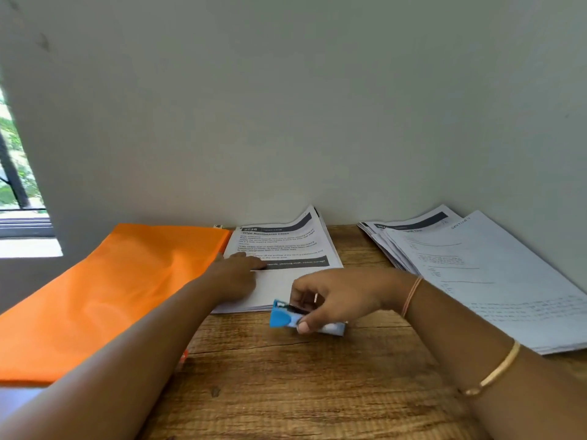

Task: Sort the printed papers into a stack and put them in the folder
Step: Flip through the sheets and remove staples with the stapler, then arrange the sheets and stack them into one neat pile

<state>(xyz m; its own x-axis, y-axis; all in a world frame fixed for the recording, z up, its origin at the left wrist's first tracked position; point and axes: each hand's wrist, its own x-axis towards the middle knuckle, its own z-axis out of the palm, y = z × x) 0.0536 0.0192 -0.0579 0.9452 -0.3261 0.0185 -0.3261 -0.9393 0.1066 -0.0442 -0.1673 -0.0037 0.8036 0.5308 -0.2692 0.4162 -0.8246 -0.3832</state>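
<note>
A stack of printed papers (286,246) lies in the middle of the wooden table, its far edge curling up against the wall. My left hand (236,274) rests flat on its left part, fingers straight. My right hand (330,296) grips a blue stapler (286,317) at the stack's near edge. An orange folder (111,287) lies flat to the left, touching the stack. A second pile of printed papers (482,274) is spread out at the right.
The wooden table (286,376) butts against a grey wall (317,106). A window (19,173) is at the far left. A small orange object (183,357) peeks out under my left forearm near the folder's edge.
</note>
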